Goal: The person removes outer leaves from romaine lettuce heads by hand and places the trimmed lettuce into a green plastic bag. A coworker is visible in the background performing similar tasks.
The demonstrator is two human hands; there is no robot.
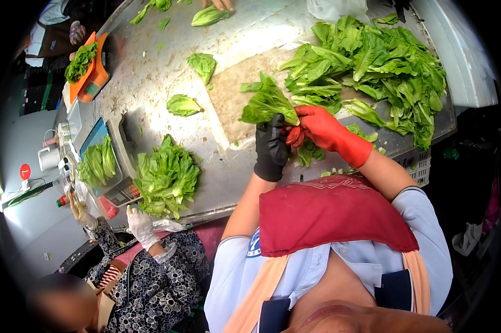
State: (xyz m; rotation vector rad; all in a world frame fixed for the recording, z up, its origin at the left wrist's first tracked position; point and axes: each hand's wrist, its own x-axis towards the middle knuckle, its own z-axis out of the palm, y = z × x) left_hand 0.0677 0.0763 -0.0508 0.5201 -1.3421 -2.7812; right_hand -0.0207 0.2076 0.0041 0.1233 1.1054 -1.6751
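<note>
My left hand [272,147], in a black glove, grips the base of a leafy green lettuce head [267,102]. Its leaves point up and left over the table. My right hand [317,131], in a long red rubber glove, closes around the same base from the right; curled fingers hide whether it holds anything else. Just right of the held head lies a large pile of loose lettuce [383,66]. Trimmed leaf pieces [308,153] are below my hands. Two small lettuce heads, one [183,105] nearer and one [202,65] farther, rest left of a flat pale sheet [233,95].
The metal table [150,70] carries a lettuce heap [167,179] at left, beside a scale with a blue tray [96,145] of lettuce. An orange scale [94,77] stands farther off. A co-worker in white gloves [141,227] is at left; another's hand touches lettuce [208,16] at the top.
</note>
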